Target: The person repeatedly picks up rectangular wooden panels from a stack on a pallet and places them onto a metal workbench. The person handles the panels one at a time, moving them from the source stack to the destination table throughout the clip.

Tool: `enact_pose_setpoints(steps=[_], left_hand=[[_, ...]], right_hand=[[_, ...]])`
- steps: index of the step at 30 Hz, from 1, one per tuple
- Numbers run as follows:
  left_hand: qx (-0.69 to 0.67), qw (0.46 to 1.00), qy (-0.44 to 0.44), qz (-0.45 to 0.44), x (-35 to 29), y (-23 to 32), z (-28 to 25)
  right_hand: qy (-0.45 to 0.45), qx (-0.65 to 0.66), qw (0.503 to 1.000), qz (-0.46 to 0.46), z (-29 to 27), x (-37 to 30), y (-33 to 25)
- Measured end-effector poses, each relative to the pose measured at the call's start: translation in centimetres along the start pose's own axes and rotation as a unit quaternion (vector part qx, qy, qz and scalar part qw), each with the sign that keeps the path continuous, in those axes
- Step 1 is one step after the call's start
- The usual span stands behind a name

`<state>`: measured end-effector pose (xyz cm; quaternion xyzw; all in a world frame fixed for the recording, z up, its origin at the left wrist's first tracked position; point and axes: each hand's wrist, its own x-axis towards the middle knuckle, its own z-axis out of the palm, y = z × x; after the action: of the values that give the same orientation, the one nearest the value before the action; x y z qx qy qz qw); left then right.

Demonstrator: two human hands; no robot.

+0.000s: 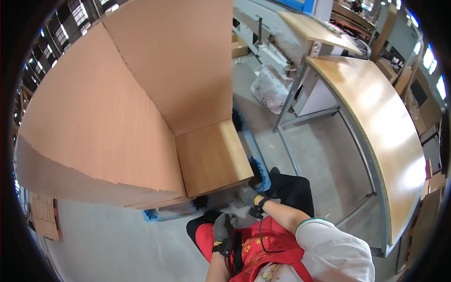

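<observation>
Golden-brown, smooth rectangular panel (213,157) lies beside taller pinkish-brown stacks (101,113).

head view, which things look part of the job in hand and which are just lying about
Likely part of it, nearest the left hand and right hand:
low board stack
tall brown stacks beside it
blue pallet beneath

Seemingly just lying about:
plastic bag on the floor
wood-topped table at right
brown boards at far left
</observation>
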<state>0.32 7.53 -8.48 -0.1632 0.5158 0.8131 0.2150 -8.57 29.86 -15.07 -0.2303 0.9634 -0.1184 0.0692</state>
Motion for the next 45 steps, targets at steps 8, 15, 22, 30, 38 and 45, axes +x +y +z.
enact_pose_setpoints(steps=[8, 15, 22, 30, 38, 45], left_hand=[[0.051, 0.995, -0.025, -0.082, -1.2, -1.0, 4.6], [0.286, 0.948, -0.119, -0.070, -2.1, -2.5, 6.4], [0.522, 0.849, -0.027, 0.077, -3.8, -3.1, 1.0], [0.578, 0.811, -0.063, 0.060, -6.8, -0.3, 7.6], [0.739, 0.622, -0.230, 0.118, -0.7, -5.2, 1.5], [0.689, 0.664, -0.266, 0.115, -2.2, -5.0, 3.0]], right_hand=[[0.032, 0.127, 0.988, -0.085, 11.0, -16.7, 4.7], [-0.049, 0.044, 0.997, -0.032, 4.0, -13.8, 2.4], [-0.097, 0.054, 0.992, -0.066, -9.9, -11.1, -9.4], [-0.056, 0.150, 0.987, -0.023, -7.3, -11.7, -8.1], [-0.108, 0.236, 0.962, 0.088, -5.7, -11.6, -8.7], [-0.105, 0.283, 0.952, 0.059, -5.8, -11.8, -8.2]])
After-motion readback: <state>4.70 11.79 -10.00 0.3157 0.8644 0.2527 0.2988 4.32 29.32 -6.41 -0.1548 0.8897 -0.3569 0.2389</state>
